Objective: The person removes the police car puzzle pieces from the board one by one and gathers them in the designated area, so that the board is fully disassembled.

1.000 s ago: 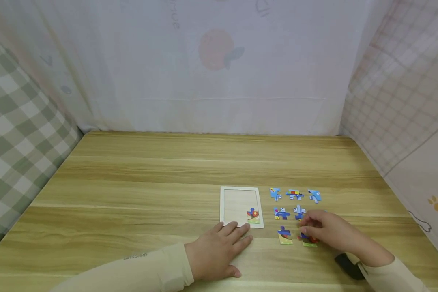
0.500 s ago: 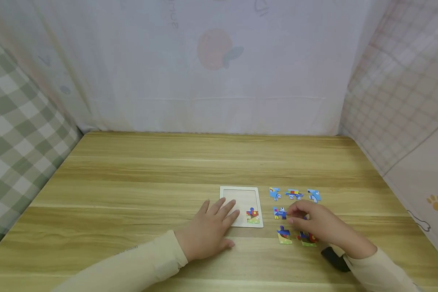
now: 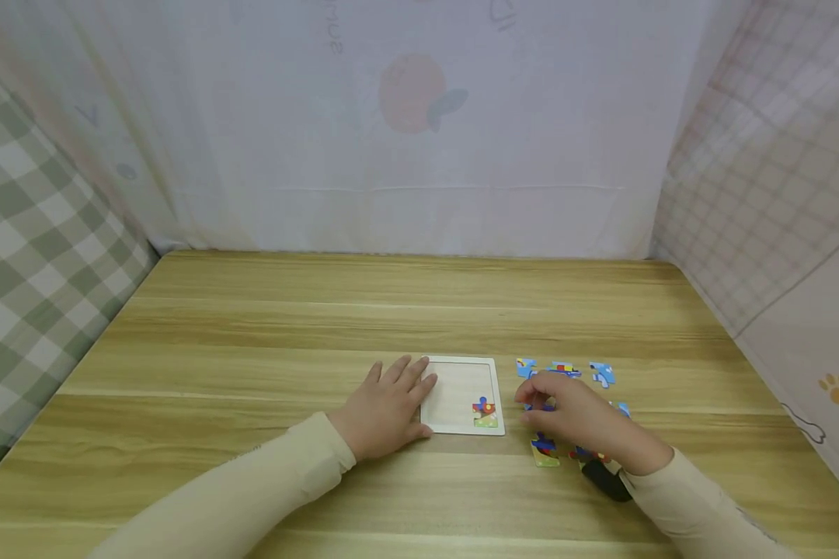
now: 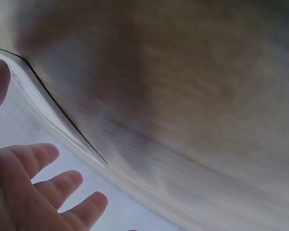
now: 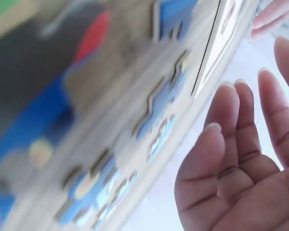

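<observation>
A white puzzle frame [image 3: 460, 359] lies flat on the table. One puzzle piece [image 3: 485, 413], red, blue and green, sits in its lower right corner. My left hand [image 3: 386, 410] rests at the frame's left edge, fingers straight and spread. To the right of the frame, my right hand [image 3: 566, 407] is over the loose pieces, thumb and fingers slightly bent and apart. Its palm [image 5: 260, 207] shows nothing held in the right wrist view. A blue middle-row piece [image 3: 547, 405] is partly hidden beneath the fingertips, and the hand covers the piece beside it.
Loose pieces lie in rows: a light blue corner piece [image 3: 603, 374], a blue piece with red and yellow [image 3: 566, 369], and a yellow-blue piece [image 3: 545, 452] among several. A black wrist strap [image 3: 607, 481] hangs by the right sleeve. Curtains [image 3: 419, 194] stand behind the wooden table [image 3: 287, 334].
My right hand has moved left across the pieces, from the lower right one to the left of the middle row. The left hand has slid left and up along the frame.
</observation>
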`<state>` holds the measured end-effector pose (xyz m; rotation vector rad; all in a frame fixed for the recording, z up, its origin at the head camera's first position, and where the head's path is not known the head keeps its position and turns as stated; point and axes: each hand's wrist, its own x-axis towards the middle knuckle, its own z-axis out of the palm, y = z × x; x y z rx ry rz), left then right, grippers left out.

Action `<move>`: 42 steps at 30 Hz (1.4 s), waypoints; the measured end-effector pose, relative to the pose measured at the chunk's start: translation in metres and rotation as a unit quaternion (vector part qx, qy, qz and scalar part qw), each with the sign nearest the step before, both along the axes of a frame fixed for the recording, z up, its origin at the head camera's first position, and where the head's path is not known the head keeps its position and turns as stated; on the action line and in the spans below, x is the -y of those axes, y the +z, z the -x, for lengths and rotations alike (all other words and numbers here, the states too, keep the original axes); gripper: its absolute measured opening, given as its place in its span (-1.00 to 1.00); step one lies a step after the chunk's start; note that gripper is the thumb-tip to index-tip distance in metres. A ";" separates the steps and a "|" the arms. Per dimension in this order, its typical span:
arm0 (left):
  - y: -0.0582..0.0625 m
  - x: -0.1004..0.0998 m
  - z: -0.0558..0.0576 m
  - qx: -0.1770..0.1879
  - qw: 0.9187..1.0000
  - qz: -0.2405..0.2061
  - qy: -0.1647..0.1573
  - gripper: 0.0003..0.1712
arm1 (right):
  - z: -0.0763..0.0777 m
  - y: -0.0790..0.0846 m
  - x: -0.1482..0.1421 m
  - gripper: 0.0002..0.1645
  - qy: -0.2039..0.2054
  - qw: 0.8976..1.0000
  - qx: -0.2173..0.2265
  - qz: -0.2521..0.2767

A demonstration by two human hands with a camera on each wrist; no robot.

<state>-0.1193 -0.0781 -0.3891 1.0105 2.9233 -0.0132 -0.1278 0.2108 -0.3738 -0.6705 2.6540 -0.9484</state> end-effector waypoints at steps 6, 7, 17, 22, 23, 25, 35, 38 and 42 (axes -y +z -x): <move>-0.002 0.002 0.006 0.017 1.000 0.005 0.010 -0.20 | 0.004 -0.004 0.012 -0.79 0.023 1.000 -0.005 -0.004; -0.003 0.002 0.007 0.022 1.000 0.004 0.012 -0.20 | 0.004 -0.004 0.014 -0.78 0.024 1.000 -0.007 -0.005; 0.001 0.002 0.008 0.064 0.998 -0.004 0.025 -0.22 | 0.011 -0.005 0.034 -0.74 0.047 0.998 -0.033 -0.038; 0.001 0.001 0.008 0.072 0.997 -0.007 0.024 -0.24 | 0.014 -0.004 0.041 -0.69 0.054 0.996 -0.031 -0.055; 0.001 0.001 0.008 0.074 0.997 -0.008 0.024 -0.24 | 0.015 -0.004 0.042 -0.68 0.056 0.996 -0.027 -0.057; 0.001 0.001 0.008 0.079 0.997 -0.009 0.025 -0.24 | 0.015 -0.004 0.044 -0.67 0.060 0.996 -0.021 -0.062; -0.001 0.000 0.010 0.084 0.996 -0.011 0.024 -0.23 | 0.017 -0.003 0.049 -0.61 0.058 0.994 -0.005 -0.093; -0.002 0.000 0.010 0.086 0.996 -0.015 0.023 -0.22 | 0.017 -0.002 0.050 -0.61 0.056 0.993 0.001 -0.100; -0.003 0.000 0.011 0.083 0.996 -0.018 0.021 -0.22 | 0.017 -0.001 0.051 -0.63 0.053 0.993 0.004 -0.103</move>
